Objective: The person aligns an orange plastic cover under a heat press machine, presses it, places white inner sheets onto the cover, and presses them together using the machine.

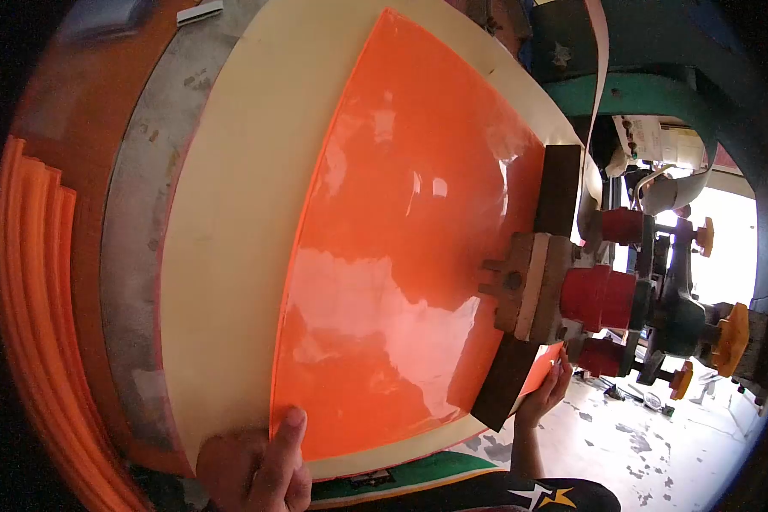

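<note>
Orange sheet (384,239) lies flat on a pale yellow board (222,213), its glossy face up. Long axis runs top to bottom of the view, upper end leaning right; one narrow corner points to the top, the lower-left corner toward the wearer. Right side of sheet passes under a dark bar (503,380), with an orange strip showing beyond it. Left hand (247,469): thumb laid on the sheet's lower-left corner, other fingers curled; whether they pinch it from below, cannot tell. Right hand (546,397): beyond the bar, fingers fairly straight and near together at the orange strip; thumb not clear, so closure of grip cannot be told. Bar is joined at mid-length to a metal block (520,286), beside a red cylinder (597,297) and a yellow knob (730,339). Grey surface (136,222) shows left of the board; stacked orange sheets (38,316) at far left, well apart from both hands.
</note>
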`<state>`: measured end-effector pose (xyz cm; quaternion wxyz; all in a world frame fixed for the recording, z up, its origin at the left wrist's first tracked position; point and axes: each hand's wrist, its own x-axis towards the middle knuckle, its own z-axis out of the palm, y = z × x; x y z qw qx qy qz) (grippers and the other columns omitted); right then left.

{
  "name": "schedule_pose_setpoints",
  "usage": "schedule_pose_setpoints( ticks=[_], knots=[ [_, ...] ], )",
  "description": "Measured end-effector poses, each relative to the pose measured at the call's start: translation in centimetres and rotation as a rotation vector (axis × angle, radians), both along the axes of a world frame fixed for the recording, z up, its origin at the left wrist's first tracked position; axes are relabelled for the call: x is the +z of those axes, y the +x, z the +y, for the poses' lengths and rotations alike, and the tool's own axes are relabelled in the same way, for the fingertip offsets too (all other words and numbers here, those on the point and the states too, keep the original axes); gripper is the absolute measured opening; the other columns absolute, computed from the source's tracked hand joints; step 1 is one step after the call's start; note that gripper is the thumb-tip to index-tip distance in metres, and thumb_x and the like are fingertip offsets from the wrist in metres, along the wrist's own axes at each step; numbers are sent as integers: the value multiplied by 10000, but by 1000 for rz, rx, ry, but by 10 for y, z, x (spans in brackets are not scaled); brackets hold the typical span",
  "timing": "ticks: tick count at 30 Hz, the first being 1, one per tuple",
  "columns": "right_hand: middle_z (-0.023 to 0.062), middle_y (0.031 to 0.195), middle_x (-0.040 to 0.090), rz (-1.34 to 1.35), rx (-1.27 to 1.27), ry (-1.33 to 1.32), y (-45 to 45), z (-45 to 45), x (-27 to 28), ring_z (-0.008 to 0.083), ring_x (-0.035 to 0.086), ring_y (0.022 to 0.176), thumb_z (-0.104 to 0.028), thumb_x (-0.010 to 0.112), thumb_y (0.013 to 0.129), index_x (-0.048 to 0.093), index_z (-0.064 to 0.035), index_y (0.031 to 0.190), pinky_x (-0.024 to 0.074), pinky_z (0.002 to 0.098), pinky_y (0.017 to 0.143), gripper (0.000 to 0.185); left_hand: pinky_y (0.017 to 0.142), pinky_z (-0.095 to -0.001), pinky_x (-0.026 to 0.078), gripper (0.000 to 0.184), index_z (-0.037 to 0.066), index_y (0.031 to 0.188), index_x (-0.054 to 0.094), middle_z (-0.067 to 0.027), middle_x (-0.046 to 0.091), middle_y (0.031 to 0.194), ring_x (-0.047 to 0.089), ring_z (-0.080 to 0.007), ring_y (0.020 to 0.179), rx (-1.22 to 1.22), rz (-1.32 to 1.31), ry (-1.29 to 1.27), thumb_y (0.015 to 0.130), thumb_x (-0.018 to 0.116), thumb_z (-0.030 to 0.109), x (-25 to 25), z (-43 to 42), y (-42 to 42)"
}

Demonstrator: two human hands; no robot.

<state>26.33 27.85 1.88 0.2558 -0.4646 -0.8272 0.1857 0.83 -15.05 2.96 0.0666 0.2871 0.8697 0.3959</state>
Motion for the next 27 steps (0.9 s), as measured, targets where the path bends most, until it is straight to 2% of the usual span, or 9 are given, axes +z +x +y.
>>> schedule_pose_setpoints(
  ticks=[2,4,5,7,11,19,27],
  knots=[
    [127,1413,696,-23,-9,0,-1,-2,2,214,638,1276,-223,504,1192,667,11,1447,477,375,1134,383,669,-450,472,422,-9,1437,732,-97,644,796,588,-300,716,0,-13,24,1021,676,41,-1,5,-6],
    [127,1428,697,-64,-2,33,2,1,1,213,641,1283,-213,496,1190,669,10,1460,485,373,1129,390,523,-367,393,475,21,1404,802,-67,584,729,459,-222,546,81,125,203,972,622,-66,-3,20,-20],
    [127,1433,697,-78,0,44,3,1,1,212,642,1285,-209,493,1189,669,10,1464,487,373,1127,393,523,-367,393,475,21,1404,802,-67,584,729,459,-222,546,80,123,204,972,622,-66,-4,23,-20],
    [125,1439,696,-93,-30,43,0,-2,2,209,643,1286,-207,493,1188,670,11,1462,492,374,1125,392,521,-363,374,470,25,1392,812,-42,501,697,449,-214,547,125,147,231,974,620,-75,-6,26,-20],
    [125,1432,699,-92,-55,33,1,-1,1,210,643,1281,-216,503,1187,673,13,1459,488,376,1126,394,529,-356,380,474,26,1398,810,-35,520,710,452,-204,555,123,147,200,976,623,-80,-4,24,-20],
    [121,1389,710,-28,-30,42,-3,-1,-2,204,645,1253,-251,555,1163,694,10,1426,481,363,1117,397,538,-339,395,539,14,1415,797,-29,554,727,465,-194,561,96,110,193,959,537,-109,-6,21,-21],
    [105,1351,712,-86,-27,48,1,-1,1,183,647,1188,-236,532,1166,695,3,1428,501,347,1057,390,529,-336,400,509,8,1408,798,-44,566,738,465,-192,561,97,161,157,973,571,-125,-6,19,-19]
  ],
)
